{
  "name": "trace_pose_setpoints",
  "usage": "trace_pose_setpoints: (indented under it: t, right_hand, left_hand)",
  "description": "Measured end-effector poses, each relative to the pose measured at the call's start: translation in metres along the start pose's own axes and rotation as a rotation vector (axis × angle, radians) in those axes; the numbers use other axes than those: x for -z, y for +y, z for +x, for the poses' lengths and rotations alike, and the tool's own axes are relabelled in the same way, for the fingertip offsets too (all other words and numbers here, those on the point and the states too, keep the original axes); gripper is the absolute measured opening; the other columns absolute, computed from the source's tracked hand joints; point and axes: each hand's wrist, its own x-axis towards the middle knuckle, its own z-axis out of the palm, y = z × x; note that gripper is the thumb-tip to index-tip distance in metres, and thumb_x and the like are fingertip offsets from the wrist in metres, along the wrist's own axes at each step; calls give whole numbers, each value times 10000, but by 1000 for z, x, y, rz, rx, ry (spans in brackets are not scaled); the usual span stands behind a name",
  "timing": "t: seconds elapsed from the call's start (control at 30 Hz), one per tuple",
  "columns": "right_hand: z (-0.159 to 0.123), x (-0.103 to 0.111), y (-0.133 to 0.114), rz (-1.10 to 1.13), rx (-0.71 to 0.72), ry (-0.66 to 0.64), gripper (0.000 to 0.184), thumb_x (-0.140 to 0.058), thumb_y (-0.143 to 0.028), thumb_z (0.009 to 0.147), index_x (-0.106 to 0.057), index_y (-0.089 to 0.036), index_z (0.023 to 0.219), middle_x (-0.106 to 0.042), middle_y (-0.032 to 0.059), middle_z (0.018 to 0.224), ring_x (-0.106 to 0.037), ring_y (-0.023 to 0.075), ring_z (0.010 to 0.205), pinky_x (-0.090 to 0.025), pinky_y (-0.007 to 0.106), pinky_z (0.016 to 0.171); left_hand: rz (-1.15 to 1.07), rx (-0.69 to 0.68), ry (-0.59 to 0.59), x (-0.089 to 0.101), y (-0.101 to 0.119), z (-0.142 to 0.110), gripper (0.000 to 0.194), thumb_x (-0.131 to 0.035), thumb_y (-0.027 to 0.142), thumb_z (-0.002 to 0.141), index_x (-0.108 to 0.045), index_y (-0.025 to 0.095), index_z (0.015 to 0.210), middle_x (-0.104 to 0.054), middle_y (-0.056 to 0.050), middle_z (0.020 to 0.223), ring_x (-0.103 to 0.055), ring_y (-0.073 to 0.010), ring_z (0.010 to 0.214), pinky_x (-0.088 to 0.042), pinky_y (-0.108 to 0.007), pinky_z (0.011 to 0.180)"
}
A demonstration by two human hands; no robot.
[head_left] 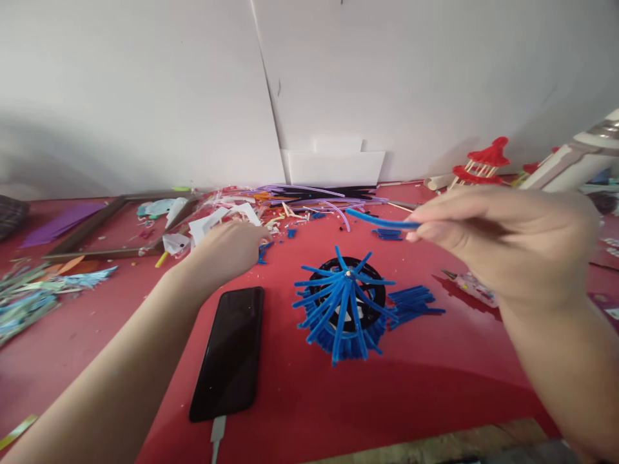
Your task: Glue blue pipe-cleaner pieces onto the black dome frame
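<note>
your right hand (512, 241) is pinched closed on a blue chenille stem (377, 220). your left hand (232, 250) is beside blue scraps (262, 254), grip undeterminable. the blue spoked model (344, 303) stands on the bench (294, 412). step appears to be spoke-adding; next should call for aligning stem with hub (349, 274).

Red tabletop (290, 406): phone (229, 351), blue sticks (412, 305), brown frame (87, 225), purple sheets (62, 223).

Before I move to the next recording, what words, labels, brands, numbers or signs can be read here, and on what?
None can be read.
Phone: dark screen, no lettering visible.
Blue strip and white card: no lettering visible.
Pale piece at the right edge: too small and blurred to tell.
</note>
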Motion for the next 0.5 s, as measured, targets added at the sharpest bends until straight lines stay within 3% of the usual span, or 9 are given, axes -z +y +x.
trace_pose_setpoints:
  t: [0.07, 0.13, 0.23, 0.3, 0.4, 0.5]
  right_hand:
    - [-18, 1, -6, -109, 52, 12, 221, -833, -169, 785, -806, -323, 942, -801, -54, 892, -695, 141, 672, -580, 298, 567]
    - [-33, 4, -13, -170, 162, -59, 278, -808, -116, 789, -788, -285, 1010, -800, -22, 910, -728, 161, 736, -629, 303, 666]
    - [-49, 7, -23, -230, 337, -155, 305, -773, -50, 792, -764, -207, 1053, -793, 33, 903, -750, 188, 804, -655, 316, 741]
    - [-55, 7, -26, -256, 392, -148, 297, -773, -34, 786, -761, -186, 1040, -794, 46, 901, -754, 198, 824, -665, 328, 737]
    - [-61, 2, -24, -265, 455, -158, 268, -788, -36, 777, -766, -184, 1000, -805, 46, 906, -759, 207, 837, -676, 343, 702]
    - [-66, -1, -18, -278, 479, -176, 232, -775, -68, 809, -768, -236, 968, -814, 18, 969, -766, 209, 863, -672, 368, 694]
  left_hand:
    - [80, -15, 25, -1, 4, -3, 158, -596, 254, 819, -742, 255, 879, -773, -36, 982, -637, -333, 1161, -332, -571, 1130]
    - [122, -25, 60, -2, 18, -8, 228, -547, 257, 867, -749, 241, 971, -765, -70, 1130, -610, -353, 1226, -267, -599, 1173]
    - [21, -33, 98, -5, 47, -18, 251, -530, 324, 932, -747, 245, 1032, -786, -46, 1070, -694, -284, 1060, -459, -454, 1044]
    - [-112, -25, 118, -7, 63, -26, 239, -563, 345, 939, -746, 243, 1052, -793, -25, 1017, -722, -234, 930, -535, -352, 883]
    - [-242, -30, 76, -11, 79, -37, 219, -606, 363, 937, -748, 231, 1039, -796, -20, 964, -730, -211, 892, -553, -304, 816]
    - [-420, -14, 12, -14, 89, -46, 233, -600, 376, 947, -735, 218, 1054, -787, -35, 1015, -727, -210, 947, -568, -313, 873]
